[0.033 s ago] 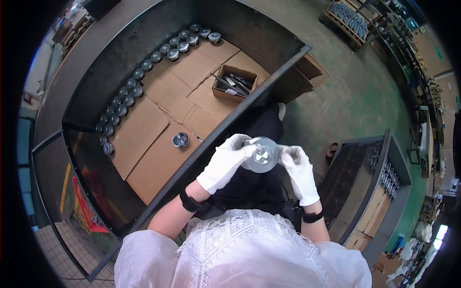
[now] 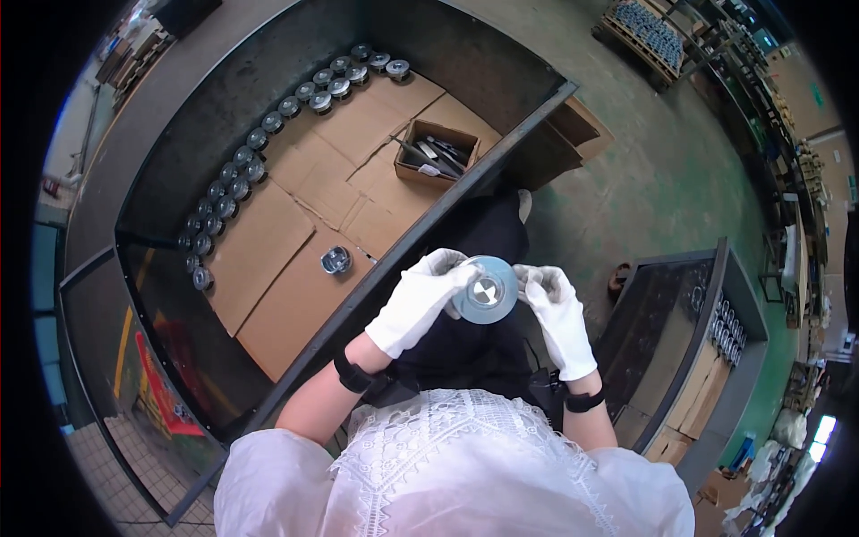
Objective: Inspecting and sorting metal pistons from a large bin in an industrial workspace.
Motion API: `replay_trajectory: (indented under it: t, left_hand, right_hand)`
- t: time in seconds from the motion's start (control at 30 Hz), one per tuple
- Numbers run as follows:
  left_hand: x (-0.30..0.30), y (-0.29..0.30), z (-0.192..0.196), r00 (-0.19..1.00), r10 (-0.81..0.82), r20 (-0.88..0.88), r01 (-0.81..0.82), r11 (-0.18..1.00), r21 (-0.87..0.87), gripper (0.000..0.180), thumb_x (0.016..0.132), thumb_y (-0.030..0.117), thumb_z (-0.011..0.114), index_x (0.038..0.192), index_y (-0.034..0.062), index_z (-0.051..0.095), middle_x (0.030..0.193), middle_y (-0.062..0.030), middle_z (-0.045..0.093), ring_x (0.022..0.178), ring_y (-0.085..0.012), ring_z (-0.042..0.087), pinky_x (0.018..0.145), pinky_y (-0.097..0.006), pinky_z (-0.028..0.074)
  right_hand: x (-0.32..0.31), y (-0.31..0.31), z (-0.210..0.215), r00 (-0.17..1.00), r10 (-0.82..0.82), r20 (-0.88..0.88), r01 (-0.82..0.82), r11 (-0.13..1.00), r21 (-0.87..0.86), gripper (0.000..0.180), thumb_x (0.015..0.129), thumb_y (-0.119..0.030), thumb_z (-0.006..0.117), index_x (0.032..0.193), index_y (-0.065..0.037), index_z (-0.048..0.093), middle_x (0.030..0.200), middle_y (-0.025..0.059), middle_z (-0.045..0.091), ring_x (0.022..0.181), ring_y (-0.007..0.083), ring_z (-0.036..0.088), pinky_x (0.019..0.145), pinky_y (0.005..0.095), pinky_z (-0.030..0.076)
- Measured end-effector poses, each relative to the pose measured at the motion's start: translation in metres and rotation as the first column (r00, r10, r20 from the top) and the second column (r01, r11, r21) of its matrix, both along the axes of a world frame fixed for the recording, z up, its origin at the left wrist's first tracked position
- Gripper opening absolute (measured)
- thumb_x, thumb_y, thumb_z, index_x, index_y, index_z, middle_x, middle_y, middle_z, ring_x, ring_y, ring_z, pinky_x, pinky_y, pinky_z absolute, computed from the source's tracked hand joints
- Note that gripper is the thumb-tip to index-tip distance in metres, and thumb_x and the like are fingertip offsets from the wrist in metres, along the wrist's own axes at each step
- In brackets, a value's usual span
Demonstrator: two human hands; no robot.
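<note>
The white-gloved left hand (image 2: 418, 297) grasps a round metal piston (image 2: 488, 308) by its left edge, fingertips on the rim, holding it in front of the body, just beside the desk (image 2: 447, 43). The gloved right hand (image 2: 554, 313) has its fingers bent at the piston's right edge; whether they grip it or only touch it, I cannot tell. Since the earlier frame the piston's flat face has turned bluer, the bright reflection at its centre has changed shape, and the left thumb lies less far across the face. Both hands are otherwise almost where they were. Unmoved on the desk's cardboard lining (image 2: 284, 329) are a single piston (image 2: 336, 260), the line of pistons (image 2: 259, 139) along the far wall, and the cardboard box (image 2: 419, 174) of long tools (image 2: 433, 150).
</note>
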State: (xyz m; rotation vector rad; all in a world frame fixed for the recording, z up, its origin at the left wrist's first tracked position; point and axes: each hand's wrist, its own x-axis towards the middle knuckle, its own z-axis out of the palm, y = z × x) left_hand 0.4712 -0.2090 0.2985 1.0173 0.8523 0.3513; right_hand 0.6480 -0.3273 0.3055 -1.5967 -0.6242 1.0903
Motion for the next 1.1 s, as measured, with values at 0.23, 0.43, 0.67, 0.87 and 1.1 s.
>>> replay_trajectory:
  t: [0.23,0.43,0.67,0.87,1.1]
  left_hand:
    - [0.006,0.01,0.009,0.975,-0.139,-0.172,0.13,0.989,-0.064,0.045,0.094,0.051,0.063,0.1,0.0076,0.07,0.07,0.0021,0.061,0.057,-0.0036,0.053,0.044,-0.02,0.038]
    - [0.004,-0.001,-0.01,1.0,0.014,-0.001,-0.014,0.999,-0.035,0.055,0.098,0.044,0.058,0.133,0.0022,0.054,0.112,-0.0064,0.064,0.095,-0.0102,0.061,0.077,-0.025,0.05]
    - [0.0,-0.008,-0.023,0.973,-0.23,0.015,0.231,0.973,-0.031,0.07,0.086,0.042,0.075,0.134,-0.0037,0.051,0.122,-0.0087,0.062,0.106,-0.0138,0.06,0.083,-0.028,0.052]
    - [0.008,-0.017,-0.025,0.988,-0.144,-0.064,0.147,0.988,0.052,0.061,0.087,0.034,0.077,0.13,-0.0021,0.053,0.118,-0.0074,0.063,0.105,-0.0155,0.061,0.086,-0.03,0.052]
    - [0.025,-0.028,0.001,0.952,0.296,-0.073,-0.106,0.546,0.831,0.056,0.064,0.012,0.087,0.111,0.0014,0.058,0.107,-0.014,0.062,0.091,-0.0277,0.067,0.08,-0.036,0.056]
  right_hand:
    - [-0.008,0.011,0.007,0.914,0.164,-0.371,-0.174,0.985,0.007,0.036,0.096,-0.022,0.067,0.124,-0.002,0.057,0.11,0.0024,0.062,0.096,0.0056,0.059,0.085,0.0213,0.049]
    - [-0.013,0.01,0.0,0.938,-0.028,-0.346,0.043,0.998,0.036,0.038,0.09,-0.011,0.073,0.122,0.001,0.057,0.111,0.0055,0.063,0.1,0.0091,0.061,0.091,0.0232,0.049]
    - [-0.014,0.009,-0.008,0.912,-0.144,-0.384,0.193,0.977,0.093,0.042,0.088,-0.007,0.074,0.122,0.001,0.051,0.112,0.0076,0.061,0.098,0.01,0.062,0.083,0.0231,0.053]
    - [-0.014,0.005,-0.02,0.879,-0.096,-0.467,0.198,0.964,0.175,0.035,0.096,-0.015,0.065,0.124,-0.002,0.049,0.118,0.0077,0.058,0.108,0.0144,0.059,0.093,0.0322,0.051]
    - [-0.03,0.007,-0.035,0.755,0.11,-0.646,0.133,0.939,0.316,0.045,0.106,-0.045,0.04,0.131,-0.01,0.051,0.129,0.0098,0.057,0.122,0.0243,0.054,0.104,0.0442,0.044]
